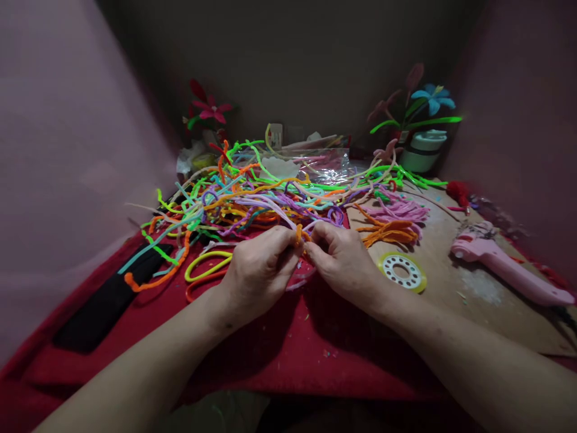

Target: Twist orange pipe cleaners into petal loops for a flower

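Between both hands is an orange pipe cleaner (299, 234), bent into a small loop near the fingertips. My left hand (264, 261) pinches it from the left, thumb and forefinger together. From the right, my right hand (345, 261) pinches the same piece, its fingers curled. Most of the orange piece is hidden by the fingers. Just beyond the hands spreads a tangled heap of coloured pipe cleaners (243, 201). A bundle of orange pipe cleaners (392, 233) and pink ones (396, 210) lie right of my right hand.
A tape roll (402, 272) and a pink glue gun (509, 261) rest on a brown board (451, 313) at right. On the red cloth (270, 361) lies a black object (103, 307). Pipe-cleaner flowers (433, 99) and a lidded container (422, 150) stand at the back.
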Tool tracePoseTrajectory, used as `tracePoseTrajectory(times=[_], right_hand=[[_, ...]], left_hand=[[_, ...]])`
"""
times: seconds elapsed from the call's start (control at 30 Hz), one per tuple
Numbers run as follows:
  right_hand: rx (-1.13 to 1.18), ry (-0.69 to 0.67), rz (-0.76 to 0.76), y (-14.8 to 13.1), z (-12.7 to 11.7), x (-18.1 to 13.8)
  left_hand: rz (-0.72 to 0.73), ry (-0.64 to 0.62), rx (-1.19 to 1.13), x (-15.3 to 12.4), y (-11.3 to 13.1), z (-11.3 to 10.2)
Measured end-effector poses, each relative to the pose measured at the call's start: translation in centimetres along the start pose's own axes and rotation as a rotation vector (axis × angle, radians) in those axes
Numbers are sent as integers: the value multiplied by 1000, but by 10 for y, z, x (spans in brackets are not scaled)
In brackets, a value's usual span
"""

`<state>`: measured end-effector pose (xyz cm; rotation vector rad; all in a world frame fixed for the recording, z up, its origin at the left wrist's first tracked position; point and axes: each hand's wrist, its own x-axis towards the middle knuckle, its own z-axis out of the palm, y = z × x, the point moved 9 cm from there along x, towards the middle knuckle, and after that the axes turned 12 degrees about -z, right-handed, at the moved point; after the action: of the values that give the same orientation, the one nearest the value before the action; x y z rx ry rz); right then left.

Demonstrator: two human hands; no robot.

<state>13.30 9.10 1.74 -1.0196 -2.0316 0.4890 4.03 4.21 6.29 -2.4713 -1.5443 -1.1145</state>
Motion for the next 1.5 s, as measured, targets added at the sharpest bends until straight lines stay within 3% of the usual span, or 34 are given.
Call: tracePoseTrajectory(times=[0.13, 0.3, 0.4, 0.5, 0.67, 0.8, 1.0, 1.27, 1.5], right_hand=[[77, -16, 34, 4, 5, 1], [550, -10, 185, 12, 15, 1], [786, -50, 273, 13, 23, -1], [944, -97, 328, 13, 30, -4], [1126, -79, 399, 16, 34, -7], [1109, -43, 431, 21, 32, -7], [1115, 36, 423, 26, 31, -6], [1181, 136, 458, 35, 24, -3], [1155, 129, 462, 35, 23, -3]], left_hand=[[-2, -70, -63, 1, -1, 8], [-350, -239, -299, 3, -32, 21], [-472, -271, -445, 3, -40, 25], [-587, -301, -602, 2, -47, 31], [-759, -482, -990, -2, -45, 50], [-768, -563, -1085, -4, -41, 58], [-770, -494, -913, -5, -45, 53], [-792, -817, -841, -18, -34, 72], [-741, -954, -785, -25, -32, 78]])
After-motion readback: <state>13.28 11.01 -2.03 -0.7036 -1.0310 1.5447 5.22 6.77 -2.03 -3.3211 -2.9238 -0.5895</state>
